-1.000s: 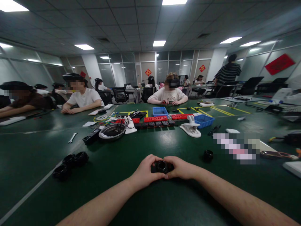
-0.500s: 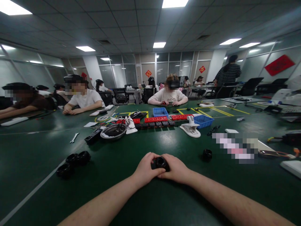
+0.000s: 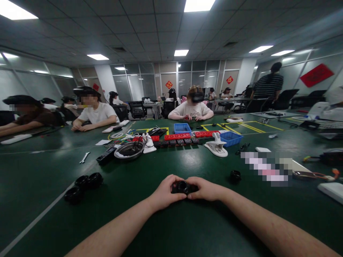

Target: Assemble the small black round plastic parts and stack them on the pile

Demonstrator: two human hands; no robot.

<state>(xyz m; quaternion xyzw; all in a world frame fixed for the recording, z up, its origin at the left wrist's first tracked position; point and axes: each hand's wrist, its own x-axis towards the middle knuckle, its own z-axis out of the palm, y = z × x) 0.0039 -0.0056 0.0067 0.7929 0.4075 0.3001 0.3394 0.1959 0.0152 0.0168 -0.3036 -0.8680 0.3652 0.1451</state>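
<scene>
- A small black ring-shaped part (image 3: 182,186) is gripped between both hands, low on the green table (image 3: 187,228) and straight in front of the person.
- The left hand (image 3: 164,192) is closed around the part's left side, fingers curled over its top edge.
- The right hand (image 3: 206,190) is closed on the opposite side, thumb and fingertips pressed to the rim; the two-sided hold appears suited to steadying or twisting the part.
- The part's round opening is turned up and toward the camera, so its axis runs roughly upward, tilted a little toward the person; no long axis can be told on so squat a piece.
- A similar black cap (image 3: 235,175) is left standing alone, near the right hand.
- Three black rings (image 3: 83,185) are clustered well apart to the left, within reach.
- Farther out, a metal bowl (image 3: 128,150), a white clamp (image 3: 216,145), red blocks (image 3: 178,136) and blue bins (image 3: 230,137) are spread mid-table.
- Other seated people are placed along the far edge.
</scene>
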